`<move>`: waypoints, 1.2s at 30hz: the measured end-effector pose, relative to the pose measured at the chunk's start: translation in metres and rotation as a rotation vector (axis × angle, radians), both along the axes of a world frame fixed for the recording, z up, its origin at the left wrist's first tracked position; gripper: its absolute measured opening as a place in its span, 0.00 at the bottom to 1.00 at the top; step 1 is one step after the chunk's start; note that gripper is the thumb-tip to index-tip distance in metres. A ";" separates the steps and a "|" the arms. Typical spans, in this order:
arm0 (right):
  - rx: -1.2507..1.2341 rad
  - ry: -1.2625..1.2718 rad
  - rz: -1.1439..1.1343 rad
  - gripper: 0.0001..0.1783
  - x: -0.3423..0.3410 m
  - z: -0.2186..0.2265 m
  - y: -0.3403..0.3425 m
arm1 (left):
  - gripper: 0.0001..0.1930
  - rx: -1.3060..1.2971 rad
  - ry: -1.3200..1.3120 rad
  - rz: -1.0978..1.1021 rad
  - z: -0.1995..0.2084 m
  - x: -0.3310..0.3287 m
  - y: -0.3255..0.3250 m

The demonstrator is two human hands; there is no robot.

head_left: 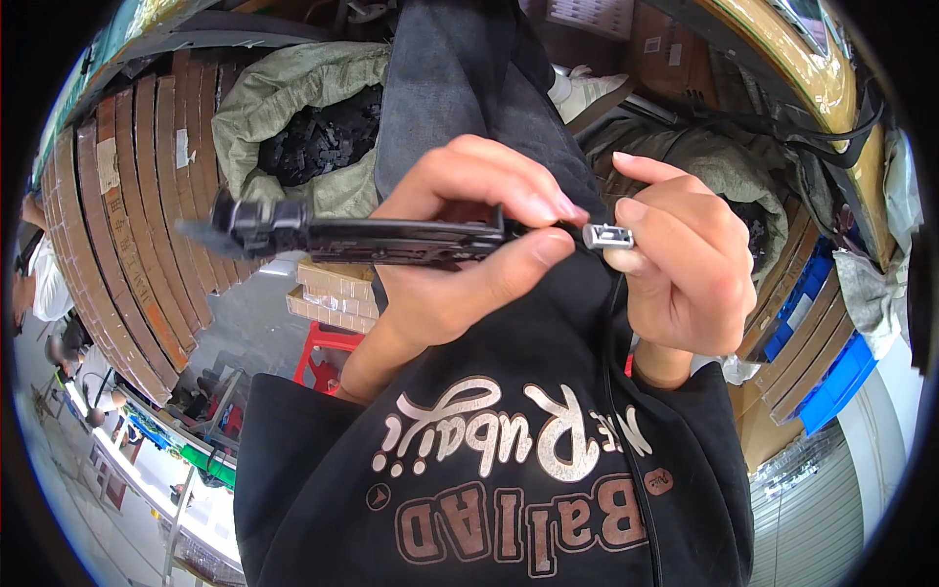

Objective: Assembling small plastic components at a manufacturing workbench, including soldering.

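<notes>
My left hand (474, 220) is closed around a long black plastic part (391, 240), its thumb and fingers pinching near the right end. The part's wider, blurred left end sticks out well past the hand. Facing it, my right hand (690, 259) is closed, with thumb and forefinger gripping a small silver metal piece (608, 237) shaped like a plug end. That piece sits close to the black part's tip, by my left fingertips; I cannot tell whether they touch. Both hands are held in front of my black top (548, 342).
An open woven sack (318, 59) full of small black pieces stands at the left, with another sack (675, 142) at the right. Stacked brown cartons (127, 225) rise at far left. A red stool (321, 350) and blue bins (841, 386) stand lower down. People are in the left background.
</notes>
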State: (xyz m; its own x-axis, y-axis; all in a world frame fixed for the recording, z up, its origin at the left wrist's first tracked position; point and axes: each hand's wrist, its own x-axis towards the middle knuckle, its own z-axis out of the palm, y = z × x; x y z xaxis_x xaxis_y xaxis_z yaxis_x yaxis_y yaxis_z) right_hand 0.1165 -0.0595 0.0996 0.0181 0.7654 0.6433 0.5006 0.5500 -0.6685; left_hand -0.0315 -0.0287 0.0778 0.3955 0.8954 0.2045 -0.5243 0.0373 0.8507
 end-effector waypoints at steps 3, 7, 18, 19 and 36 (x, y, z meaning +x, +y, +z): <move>0.034 -0.078 0.084 0.12 0.003 0.002 0.001 | 0.14 0.041 0.102 -0.008 0.009 -0.003 0.000; 0.074 -0.114 0.093 0.14 0.002 0.000 0.002 | 0.13 0.147 0.135 0.017 0.008 -0.002 0.001; -0.136 0.150 0.128 0.12 0.000 0.003 -0.002 | 0.15 0.389 0.328 -0.007 0.021 -0.012 0.009; -0.142 0.180 0.148 0.11 0.001 0.002 -0.002 | 0.15 0.388 0.326 -0.008 0.021 -0.011 0.010; -0.209 0.256 0.061 0.06 -0.006 0.007 -0.002 | 0.15 0.487 0.387 0.123 0.018 -0.005 0.008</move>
State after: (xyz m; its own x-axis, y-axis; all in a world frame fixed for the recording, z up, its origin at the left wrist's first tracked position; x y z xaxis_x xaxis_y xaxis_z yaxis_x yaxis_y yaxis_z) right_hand 0.1101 -0.0618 0.1061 0.1092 0.8848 0.4531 0.2726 0.4117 -0.8696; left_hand -0.0366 -0.0212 0.0956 0.4224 0.7792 0.4631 -0.1512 -0.4432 0.8836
